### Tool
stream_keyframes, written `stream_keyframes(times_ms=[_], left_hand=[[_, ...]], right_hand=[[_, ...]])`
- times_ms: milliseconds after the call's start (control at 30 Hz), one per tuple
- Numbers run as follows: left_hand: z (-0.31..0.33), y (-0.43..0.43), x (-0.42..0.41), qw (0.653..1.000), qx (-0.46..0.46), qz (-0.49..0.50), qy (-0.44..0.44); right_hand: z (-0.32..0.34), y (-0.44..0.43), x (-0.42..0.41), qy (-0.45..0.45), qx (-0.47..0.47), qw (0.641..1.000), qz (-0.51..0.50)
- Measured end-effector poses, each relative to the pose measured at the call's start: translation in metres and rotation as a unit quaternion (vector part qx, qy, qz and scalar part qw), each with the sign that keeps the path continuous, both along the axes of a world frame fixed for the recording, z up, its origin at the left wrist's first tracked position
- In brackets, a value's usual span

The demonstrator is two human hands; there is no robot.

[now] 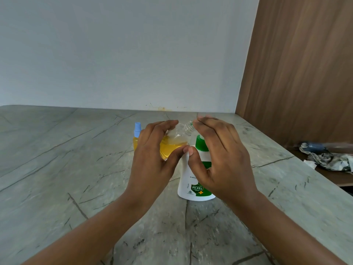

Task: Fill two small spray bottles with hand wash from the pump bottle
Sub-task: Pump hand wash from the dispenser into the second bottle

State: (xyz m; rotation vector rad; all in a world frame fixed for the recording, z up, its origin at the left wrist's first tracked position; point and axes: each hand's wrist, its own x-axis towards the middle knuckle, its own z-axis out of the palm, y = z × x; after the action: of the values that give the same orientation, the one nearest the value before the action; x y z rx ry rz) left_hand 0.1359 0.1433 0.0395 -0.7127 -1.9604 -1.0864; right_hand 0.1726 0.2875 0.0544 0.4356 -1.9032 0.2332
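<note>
Two hands meet: my left hand (152, 150) wraps the tilted, uncapped spray bottle (174, 143), part-full of yellow wash; my right hand (219, 153) rests loose, straight fingers (207, 124) by its neck, above the standing pump bottle (191, 186).

This is looking like a room in a home. A grey, veined stone bench (57, 169) is spreading beneath the fingers (210, 129), a plain pale wall (114, 54) is rising behind them, and a wood-grain panel (305, 73) is standing to their right. A household pump bottle (185, 178) is sitting just below them, and a crumpled cloth (332, 159) is lying on a lower brown shelf (336, 177) well to their right.
</note>
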Motion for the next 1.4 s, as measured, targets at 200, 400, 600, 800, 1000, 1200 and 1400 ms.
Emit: stream_keyframes(times_ms=[200, 400, 600, 800, 1000, 1200, 1400], left_hand=[[-0.005, -0.001, -0.001, 1.000, -0.011, 0.005, -0.008], [-0.009, -0.002, -0.002, 1.000, -0.018, 0.001, -0.011], [-0.008, -0.003, -0.003, 1.000, -0.026, 0.004, -0.009], [-0.001, 0.000, -0.001, 1.000, 0.008, -0.016, -0.006], [0.000, -0.001, -0.003, 1.000, 0.001, -0.011, 0.005], [0.001, -0.001, -0.004, 1.000, 0.001, -0.008, 0.003], [-0.001, -0.001, -0.004, 1.000, -0.003, -0.007, -0.001]], right_hand=[[-0.004, 0.000, 0.001, 0.004, 0.000, 1.000, 0.001], [-0.005, 0.001, 0.001, 0.000, 0.003, 1.000, -0.016], [-0.006, 0.000, 0.002, -0.011, 0.008, 1.000, -0.019], [0.002, 0.001, 0.003, -0.013, 0.017, 1.000, -0.015], [0.005, 0.001, 0.004, -0.007, 0.060, 0.998, -0.034], [-0.006, 0.000, -0.002, -0.033, 0.073, 0.995, -0.059], [-0.008, -0.003, -0.001, -0.044, 0.044, 0.997, -0.044]])
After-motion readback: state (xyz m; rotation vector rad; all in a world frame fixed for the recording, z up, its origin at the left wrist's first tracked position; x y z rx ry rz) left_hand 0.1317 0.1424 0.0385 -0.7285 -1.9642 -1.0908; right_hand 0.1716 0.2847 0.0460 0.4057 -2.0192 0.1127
